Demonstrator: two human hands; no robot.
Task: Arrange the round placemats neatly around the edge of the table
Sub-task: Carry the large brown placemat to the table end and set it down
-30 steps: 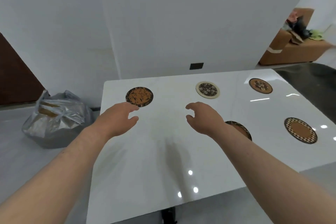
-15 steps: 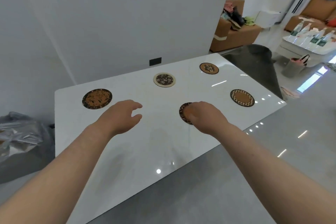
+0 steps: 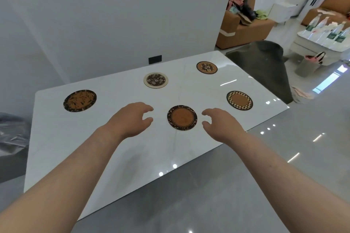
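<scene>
Several round placemats lie flat on the glossy white table [image 3: 117,147]. A brown mat with a dark leafy rim [image 3: 182,117] sits near the front edge, between my hands. My left hand [image 3: 132,119] hovers just left of it and my right hand [image 3: 220,124] just right of it, both with fingers curled apart and holding nothing. A checker-rimmed mat [image 3: 239,100] lies to the right. Along the far edge are a dark brown speckled mat [image 3: 80,100], a cream-rimmed floral mat [image 3: 155,80] and a brown floral mat [image 3: 206,67].
A white wall runs behind the table, with a black socket plate [image 3: 155,59]. A grey plastic bag [image 3: 11,138] sits on the floor at the left. A brown sofa [image 3: 244,26] and a low table with bottles [image 3: 325,38] stand at the far right.
My right hand has come off the brown leafy-rimmed mat and moved to its right, leaving it fully uncovered. The left hand has moved closer to that mat. The view has kept swinging right.
</scene>
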